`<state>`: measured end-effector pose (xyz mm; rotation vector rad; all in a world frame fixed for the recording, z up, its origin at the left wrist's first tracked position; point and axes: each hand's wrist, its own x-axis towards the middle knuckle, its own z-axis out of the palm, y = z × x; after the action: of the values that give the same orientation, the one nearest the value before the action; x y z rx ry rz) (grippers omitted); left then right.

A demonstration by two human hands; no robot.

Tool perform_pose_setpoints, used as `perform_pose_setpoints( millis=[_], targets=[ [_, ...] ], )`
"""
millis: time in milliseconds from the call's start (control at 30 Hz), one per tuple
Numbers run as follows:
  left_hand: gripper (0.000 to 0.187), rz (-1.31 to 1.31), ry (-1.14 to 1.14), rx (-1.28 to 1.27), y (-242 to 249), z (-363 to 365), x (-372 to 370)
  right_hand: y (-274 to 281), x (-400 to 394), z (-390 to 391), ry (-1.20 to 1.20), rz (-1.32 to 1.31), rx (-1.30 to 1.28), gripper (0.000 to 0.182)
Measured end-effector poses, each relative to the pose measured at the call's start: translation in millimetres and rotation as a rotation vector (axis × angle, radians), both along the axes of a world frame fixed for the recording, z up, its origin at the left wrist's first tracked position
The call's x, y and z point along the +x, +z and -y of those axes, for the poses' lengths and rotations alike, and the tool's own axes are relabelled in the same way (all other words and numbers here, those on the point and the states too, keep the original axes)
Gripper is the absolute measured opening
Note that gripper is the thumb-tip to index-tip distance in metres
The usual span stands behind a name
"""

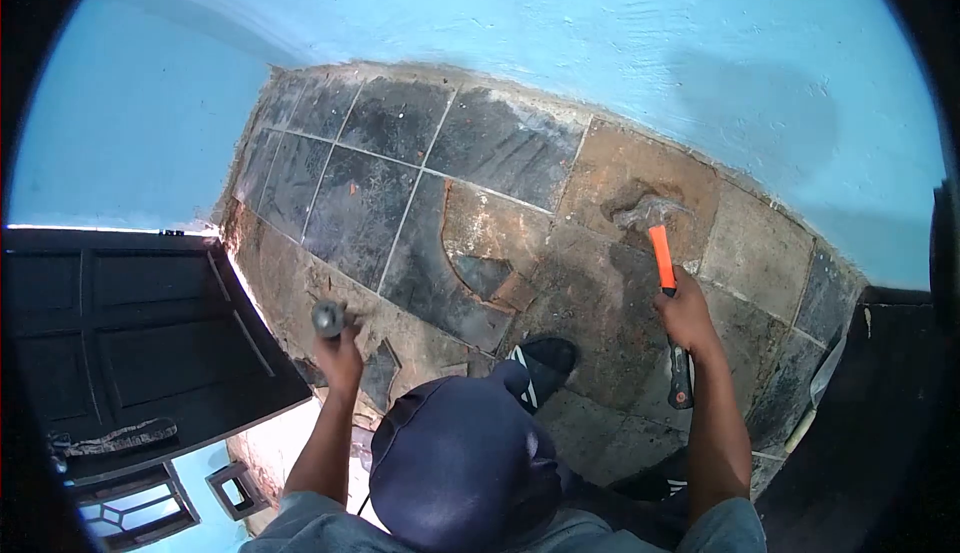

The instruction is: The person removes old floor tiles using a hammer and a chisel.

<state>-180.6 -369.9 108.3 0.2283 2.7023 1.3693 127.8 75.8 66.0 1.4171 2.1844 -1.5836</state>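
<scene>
My right hand (688,315) is wrapped round the grip of a claw hammer (662,253) with an orange and black handle. The metal hammer head is over a brown bare patch (630,168) where the floor has no dark tile. On the left, my left hand (338,351) is closed round a grey, round-ended tool (327,319), seen nearly end-on; the rest of it is hidden. Broken tile pieces (380,373) lie on the floor beside that hand. Between the hands, a dark tile (440,273) has a broken edge next to a reddish exposed area.
Blue walls (560,23) border the tiled floor. A black panelled door (150,333) stands at the left, and a dark surface (880,403) is at the right. A shoe with white stripes (548,368) rests on the floor. A dark rounded shape (460,463) fills the lower middle.
</scene>
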Motion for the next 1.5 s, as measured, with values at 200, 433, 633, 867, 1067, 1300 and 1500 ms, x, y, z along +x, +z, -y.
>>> perform_pose_setpoints(
  millis=[200, 433, 633, 867, 1067, 1300, 1500],
  targets=[
    [0.03, -0.015, -0.313, 0.224, -47.2, -120.4, -3.8, -5.4, 7.4, -2.8, 0.021, -0.032, 0.011, 0.041],
    [0.026, 0.139, -0.461, 0.178, -36.2, -130.8, 28.9, 29.8, 74.2, -48.1, 0.152, 0.062, 0.195, 0.046],
    [0.037, 0.335, -0.606, -0.116, 1.8, -156.7, 2.8, 99.8, 184.7, -68.9, 0.13, 0.336, 0.179, 0.046],
    [0.027, -0.015, -1.288, -0.294, 41.9, -343.7, 38.0, 88.9, 348.7, 9.1, -0.164, 0.308, 0.094, 0.039],
    [0.042, -0.411, -1.828, -0.32, 44.0, -472.7, 164.3, 47.2, 427.5, 99.8, -0.471, 0.299, -0.325, 0.038],
    [0.047, -0.399, -2.021, -0.592, -12.5, -522.7, 319.2, -20.0, 479.4, 131.6, -0.259, 0.401, 0.13, 0.03],
    [0.042, -0.095, -1.808, -0.858, -47.3, -507.7, 418.7, -26.8, 484.4, 67.8, -0.532, 0.331, 0.674, 0.021]
  ],
)
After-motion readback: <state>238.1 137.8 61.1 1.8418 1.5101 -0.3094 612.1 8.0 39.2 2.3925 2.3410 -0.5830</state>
